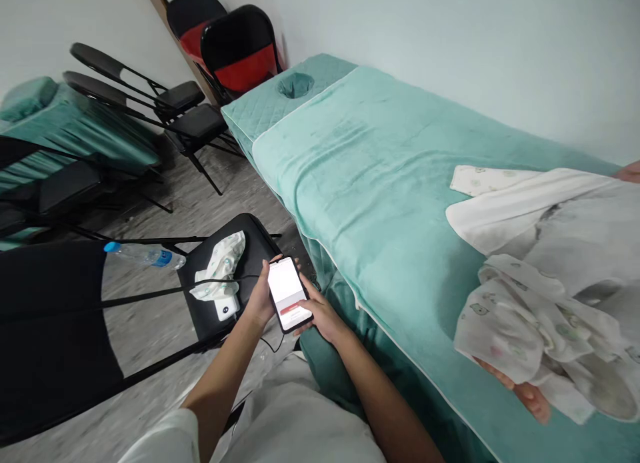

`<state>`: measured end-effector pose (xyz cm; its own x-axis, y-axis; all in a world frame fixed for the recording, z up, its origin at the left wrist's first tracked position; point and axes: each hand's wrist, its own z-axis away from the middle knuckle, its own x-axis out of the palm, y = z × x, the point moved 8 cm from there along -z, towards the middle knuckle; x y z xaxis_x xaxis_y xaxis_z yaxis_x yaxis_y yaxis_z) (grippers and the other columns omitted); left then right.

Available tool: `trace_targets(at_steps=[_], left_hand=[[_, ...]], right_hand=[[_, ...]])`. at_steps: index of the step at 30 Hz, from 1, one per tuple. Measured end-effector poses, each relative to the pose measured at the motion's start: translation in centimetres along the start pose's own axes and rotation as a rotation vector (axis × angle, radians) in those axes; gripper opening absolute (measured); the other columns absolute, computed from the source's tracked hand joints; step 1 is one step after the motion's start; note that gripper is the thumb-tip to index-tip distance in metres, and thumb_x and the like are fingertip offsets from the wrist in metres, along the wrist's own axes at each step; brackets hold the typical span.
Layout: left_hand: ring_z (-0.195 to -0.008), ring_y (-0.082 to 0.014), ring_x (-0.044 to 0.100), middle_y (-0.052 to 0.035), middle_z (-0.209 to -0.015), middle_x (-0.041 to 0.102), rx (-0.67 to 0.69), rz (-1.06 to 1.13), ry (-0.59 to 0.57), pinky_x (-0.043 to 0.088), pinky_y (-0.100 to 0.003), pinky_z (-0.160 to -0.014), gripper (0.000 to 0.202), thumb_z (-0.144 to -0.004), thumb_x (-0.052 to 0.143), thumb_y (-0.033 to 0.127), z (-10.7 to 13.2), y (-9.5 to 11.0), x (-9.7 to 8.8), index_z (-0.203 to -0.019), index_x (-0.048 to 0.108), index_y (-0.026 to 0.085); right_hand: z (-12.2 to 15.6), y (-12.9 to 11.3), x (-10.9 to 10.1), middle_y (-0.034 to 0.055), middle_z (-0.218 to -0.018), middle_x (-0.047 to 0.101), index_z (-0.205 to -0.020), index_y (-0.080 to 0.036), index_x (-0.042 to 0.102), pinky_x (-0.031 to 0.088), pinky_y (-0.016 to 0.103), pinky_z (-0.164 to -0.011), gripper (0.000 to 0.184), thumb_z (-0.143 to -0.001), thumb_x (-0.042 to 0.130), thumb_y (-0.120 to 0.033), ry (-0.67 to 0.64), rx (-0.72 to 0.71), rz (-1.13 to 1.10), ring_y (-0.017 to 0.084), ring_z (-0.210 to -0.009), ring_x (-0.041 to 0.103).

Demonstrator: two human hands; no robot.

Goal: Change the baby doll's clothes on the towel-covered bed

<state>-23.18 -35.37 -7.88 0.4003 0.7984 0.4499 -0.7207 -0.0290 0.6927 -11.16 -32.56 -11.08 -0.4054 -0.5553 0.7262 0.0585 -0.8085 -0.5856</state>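
Between my hands, above my lap, is a smartphone (pixel 287 286) with a lit, mostly white screen and a red button low on it. My left hand (pixel 260 297) grips its left edge. My right hand (pixel 320 313) wraps the right edge, its thumb over the screen near the red button. Left of the phone stands a black folding chair (pixel 207 323); on its seat lie a crumpled patterned cloth (pixel 220 266) and a small white device (pixel 227 307). A black cable (pixel 150 293) crosses in front of the cloth.
A massage bed (pixel 370 176) with a green cover and a face hole runs along the wall. White patterned baby clothes (pixel 520 309) lie on it, a skin-coloured part (pixel 533 401) showing beneath. A water bottle (pixel 145 254) and more folding chairs (pixel 240 49) are at left.
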Motion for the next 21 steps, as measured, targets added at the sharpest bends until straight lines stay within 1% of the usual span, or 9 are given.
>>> trace_targets(at_steps=[5, 8, 11, 17, 21], left_hand=[[-0.097, -0.0249, 0.074, -0.0108, -0.11, 0.075, 0.006, -0.001, 0.011, 0.059, -0.044, -0.094, 0.045, -0.098, 0.048, 0.052, 0.3, 0.2, 0.5, -0.13, 0.056, 0.021], [-0.098, -0.0255, 0.074, -0.0101, -0.108, 0.075, 0.016, -0.01, 0.024, 0.058, -0.045, -0.094, 0.038, -0.098, 0.052, 0.044, 0.5, 0.4, 0.8, -0.127, 0.058, 0.021], [-0.1, -0.0262, 0.074, -0.0098, -0.109, 0.075, 0.036, -0.028, 0.02, 0.058, -0.045, -0.094, 0.034, -0.094, 0.056, 0.037, 0.8, 0.6, 1.2, -0.124, 0.06, 0.021], [-0.103, -0.0281, 0.073, -0.01, -0.113, 0.074, 0.048, -0.051, -0.008, 0.057, -0.046, -0.095, 0.044, -0.087, 0.063, 0.036, 0.8, 0.5, 1.4, -0.128, 0.058, 0.022], [-0.102, -0.0289, 0.073, -0.0102, -0.111, 0.075, 0.069, -0.059, -0.01, 0.058, -0.047, -0.094, 0.047, -0.086, 0.063, 0.034, 0.8, 0.5, 1.5, -0.13, 0.057, 0.021]], right_hand=[[0.0, -0.3, -0.1, 0.004, -0.138, 0.062, -0.158, -0.039, 0.03, 0.063, 0.032, -0.051, 0.081, -0.085, 0.062, -0.032, -0.011, -0.032, -0.05, 0.02, -0.077, 0.072], [0.0, -0.2, -0.3, 0.0046, -0.133, 0.065, -0.158, -0.037, 0.03, 0.062, 0.032, -0.048, 0.08, -0.085, 0.062, -0.033, 0.01, -0.024, -0.071, 0.02, -0.074, 0.072], [0.0, -0.1, -0.3, 0.0054, -0.129, 0.067, -0.158, -0.036, 0.03, 0.061, 0.031, -0.046, 0.079, -0.086, 0.062, -0.036, 0.029, -0.015, -0.083, 0.021, -0.072, 0.072], [0.2, -0.2, -0.3, 0.0063, -0.123, 0.069, -0.158, -0.034, 0.031, 0.06, 0.033, -0.045, 0.076, -0.088, 0.06, -0.043, 0.052, -0.014, -0.058, 0.024, -0.076, 0.073], [0.0, 0.3, -0.5, 0.0067, -0.116, 0.07, -0.152, -0.031, 0.04, 0.058, 0.033, -0.043, 0.07, -0.087, 0.061, -0.047, 0.066, -0.005, -0.064, 0.023, -0.07, 0.071]])
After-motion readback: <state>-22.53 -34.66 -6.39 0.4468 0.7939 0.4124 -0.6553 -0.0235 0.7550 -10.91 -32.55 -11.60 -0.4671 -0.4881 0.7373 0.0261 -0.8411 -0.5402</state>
